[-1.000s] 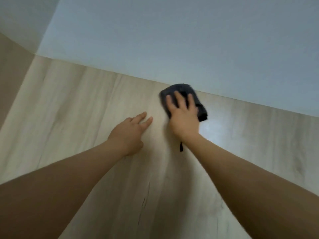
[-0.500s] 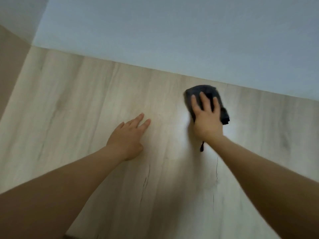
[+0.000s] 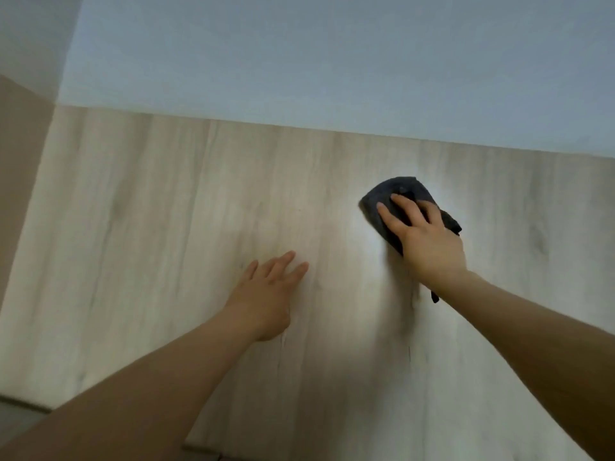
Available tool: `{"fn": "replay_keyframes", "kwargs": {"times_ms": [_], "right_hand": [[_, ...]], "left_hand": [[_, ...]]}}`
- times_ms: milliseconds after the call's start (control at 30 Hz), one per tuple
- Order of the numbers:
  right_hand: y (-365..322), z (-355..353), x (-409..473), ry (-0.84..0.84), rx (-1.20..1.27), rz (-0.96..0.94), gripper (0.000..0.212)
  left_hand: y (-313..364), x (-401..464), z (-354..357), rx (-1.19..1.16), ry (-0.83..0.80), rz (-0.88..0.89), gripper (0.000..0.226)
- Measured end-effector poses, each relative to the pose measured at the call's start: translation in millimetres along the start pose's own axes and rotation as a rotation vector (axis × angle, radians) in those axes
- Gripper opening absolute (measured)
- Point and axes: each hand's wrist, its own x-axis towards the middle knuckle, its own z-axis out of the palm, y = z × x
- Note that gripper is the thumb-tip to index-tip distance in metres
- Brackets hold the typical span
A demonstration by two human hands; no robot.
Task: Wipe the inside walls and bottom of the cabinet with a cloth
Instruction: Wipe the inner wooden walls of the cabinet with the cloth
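Pressing the cloth, right of centre

I see my right hand (image 3: 429, 244) flat, fingers straight, pressing the dark cloth (image 3: 392, 201) onto the wood bottom (image 3: 166, 227), near the back wall (image 3: 299, 61) seam. My left hand (image 3: 266, 294) rests open at centre. Bare wood stretches left toward the side wall (image 3: 20, 161) and right.

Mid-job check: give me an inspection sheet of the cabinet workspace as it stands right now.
Surface: light wood-grain cabinet bottom, glare patch near the cloth.
Job's things: dark cloth flat on the bottom, close to the back wall.
Clutter: nothing seen.
Hands: right hand presses the cloth with straight fingers; left hand rests flat on bare wood, apart from the cloth.
Cables: nothing seen.
Surroundings: pale back wall; brownish side wall at left.
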Motion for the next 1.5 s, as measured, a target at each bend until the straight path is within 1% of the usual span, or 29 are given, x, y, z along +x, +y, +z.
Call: {"fn": "replay_keyframes", "kwargs": {"times_ms": [67, 100, 167, 200, 267, 367, 400, 433, 500, 533, 600, 633, 667, 700, 767, 800, 900, 933, 967, 1000, 1033, 1067, 1167, 1233, 1267, 1300, 1400, 1500], "right_hand": [[-14, 15, -6, 0.040, 0.008, -0.005, 0.068], [-21, 24, -12, 0.064, 0.004, -0.048, 0.068], [-35, 44, -31, 0.145, -0.009, -0.204, 0.071], [-40, 55, -44, 0.158, -0.004, -0.275, 0.073], [-51, 75, -72, 0.098, -0.018, -0.399, 0.070], [-49, 81, -89, 0.036, -0.004, -0.578, 0.050], [-44, 78, -85, 0.040, -0.024, -0.589, 0.049], [-37, 72, -78, 0.059, -0.038, -0.560, 0.050], [-25, 52, -57, 0.099, -0.007, -0.387, 0.054], [-21, 43, -46, 0.096, 0.009, -0.268, 0.059], [-18, 34, -32, 0.042, 0.059, -0.089, 0.070], [-19, 36, -31, 0.025, 0.080, -0.048, 0.071], [-24, 42, -33, 0.040, 0.102, -0.048, 0.069], [-30, 52, -39, 0.077, 0.106, -0.088, 0.065], [-45, 77, -65, 0.113, 0.089, -0.215, 0.059], [-51, 89, -82, 0.115, 0.084, -0.287, 0.060], [-62, 113, -130, 0.024, 0.057, -0.515, 0.055], [-62, 114, -138, -0.023, 0.046, -0.578, 0.056], [-58, 113, -139, -0.032, 0.044, -0.615, 0.063], [-52, 110, -133, -0.011, 0.026, -0.622, 0.068], [-47, 105, -124, 0.005, 0.022, -0.586, 0.070], [-42, 101, -115, 0.009, 0.046, -0.513, 0.070], [-43, 86, -96, 0.030, 0.115, -0.214, 0.069], [-53, 87, -99, 0.071, 0.101, -0.127, 0.067], [-58, 90, -103, 0.044, 0.083, -0.135, 0.067], [-64, 94, -110, -0.018, 0.070, -0.177, 0.067], [-79, 108, -143, -0.212, 0.036, -0.379, 0.070], [-92, 123, -175, -0.366, 0.013, -0.575, 0.067]], "left_hand": [[7, -4, 15, 0.016, -0.011, -0.005, 0.088], [9, -6, 21, 0.017, -0.012, -0.010, 0.090], [12, -10, 28, 0.028, -0.004, -0.021, 0.091], [13, -12, 29, 0.036, 0.005, -0.024, 0.091], [17, -18, 30, 0.054, 0.017, -0.025, 0.090], [22, -30, 33, 0.072, -0.021, -0.008, 0.091], [24, -34, 34, 0.086, -0.048, 0.004, 0.092], [24, -36, 35, 0.100, -0.066, 0.013, 0.093], [22, -38, 36, 0.106, -0.073, 0.026, 0.094], [21, -38, 38, 0.099, -0.064, 0.027, 0.094], [18, -39, 43, 0.093, -0.036, 0.029, 0.095], [18, -39, 47, 0.093, -0.023, 0.031, 0.096], [17, -40, 51, 0.092, -0.013, 0.034, 0.096], [17, -41, 55, 0.092, -0.010, 0.039, 0.096], [17, -46, 59, 0.095, -0.018, 0.051, 0.096], [17, -48, 60, 0.096, -0.025, 0.053, 0.096], [20, -59, 62, 0.104, -0.070, 0.035, 0.094], [22, -63, 63, 0.108, -0.094, 0.028, 0.093], [23, -67, 64, 0.111, -0.119, 0.025, 0.092], [23, -69, 65, 0.111, -0.139, 0.026, 0.092], [23, -71, 66, 0.111, -0.155, 0.035, 0.091], [22, -72, 68, 0.109, -0.163, 0.049, 0.091], [19, -72, 73, 0.103, -0.151, 0.075, 0.092], [17, -75, 79, 0.110, -0.139, 0.095, 0.094], [16, -77, 83, 0.117, -0.136, 0.105, 0.094], [15, -80, 86, 0.126, -0.141, 0.110, 0.094], [12, -89, 91, 0.155, -0.173, 0.103, 0.094], [12, -104, 90, 0.174, -0.239, 0.091, 0.092]]}}
